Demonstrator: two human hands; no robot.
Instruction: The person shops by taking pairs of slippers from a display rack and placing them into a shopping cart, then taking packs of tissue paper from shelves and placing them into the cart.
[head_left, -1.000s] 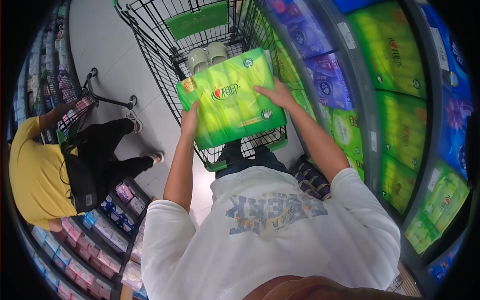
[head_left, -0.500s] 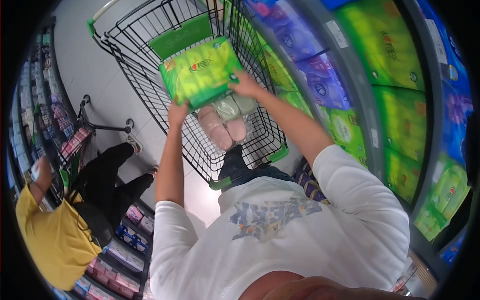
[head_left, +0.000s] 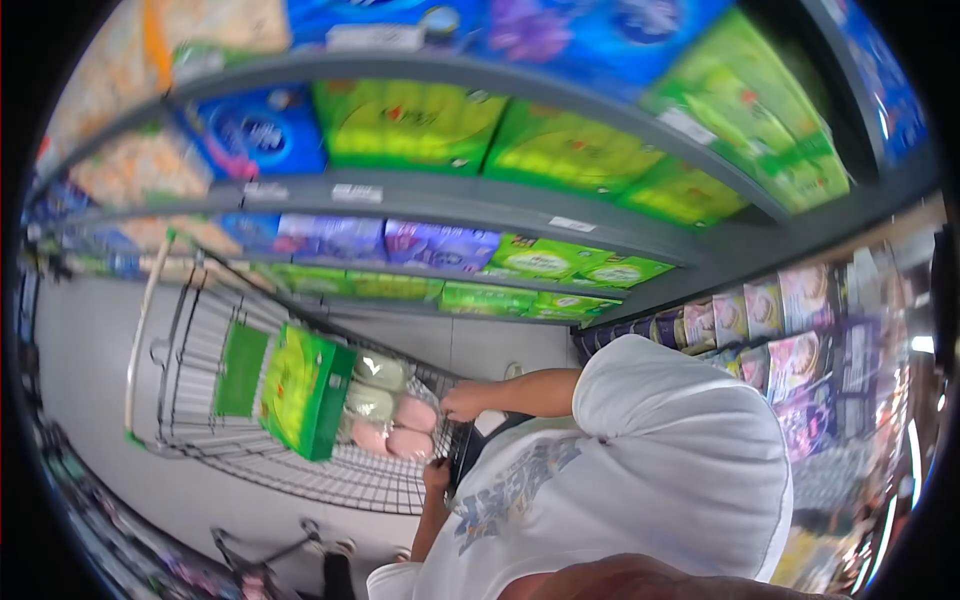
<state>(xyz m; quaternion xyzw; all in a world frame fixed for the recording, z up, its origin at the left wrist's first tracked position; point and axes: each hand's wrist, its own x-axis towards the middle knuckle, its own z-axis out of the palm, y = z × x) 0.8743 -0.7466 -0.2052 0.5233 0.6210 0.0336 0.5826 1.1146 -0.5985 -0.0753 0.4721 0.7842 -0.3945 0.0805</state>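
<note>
A black wire shopping cart [head_left: 300,478] with a green panel [head_left: 241,370] stands in front of me. My left hand [head_left: 436,476] is closed on its near end. My right hand [head_left: 462,402] is also closed at that rim, a little farther up; its fingers are partly blurred. Inside the cart, a green pack of tissues [head_left: 290,390] sits tilted near the panel. Between it and my hands lie plastic-wrapped slippers, a pink pair [head_left: 412,428] and a pale green pair [head_left: 376,385].
Shelves [head_left: 400,195] run along the far side, with green, blue and purple tissue packs. Patterned packages [head_left: 760,330] stand at the right. Another cart [head_left: 265,550] and part of a person's leg [head_left: 338,575] show at the bottom, beside a lower-left shelf [head_left: 120,530].
My hands have let go of the tissue pack, which now rests in the cart, and have moved to the cart's near rim. The view has turned toward the shelves on the right.
</note>
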